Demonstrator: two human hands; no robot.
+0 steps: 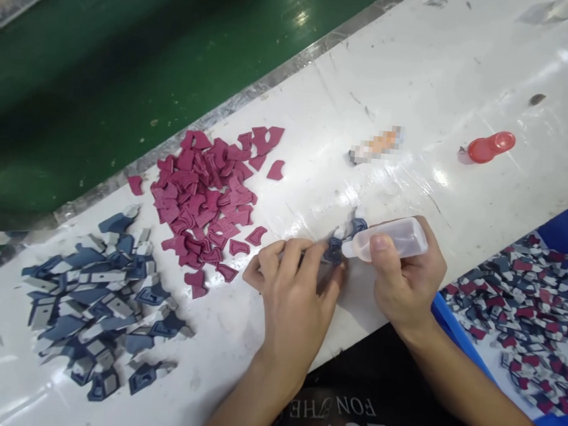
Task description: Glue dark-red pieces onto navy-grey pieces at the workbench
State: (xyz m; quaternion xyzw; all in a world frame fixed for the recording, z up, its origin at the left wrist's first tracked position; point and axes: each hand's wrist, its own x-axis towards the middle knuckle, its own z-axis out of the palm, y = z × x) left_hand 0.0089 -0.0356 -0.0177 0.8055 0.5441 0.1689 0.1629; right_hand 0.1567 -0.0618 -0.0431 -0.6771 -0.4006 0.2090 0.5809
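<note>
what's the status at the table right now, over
Right hand grips translucent bottle, tip at dark blue piece, contact unclear. Left hand at same piece. Magenta pile off left, out of the way.

Right hand (405, 285) holds bottle (405, 238) (translucent, tilted).

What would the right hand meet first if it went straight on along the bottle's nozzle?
The right hand, bottle leading, would likely first meet the dark blue piece at the left hand; the nozzle looks nearly on it, though depth is unclear.
</note>
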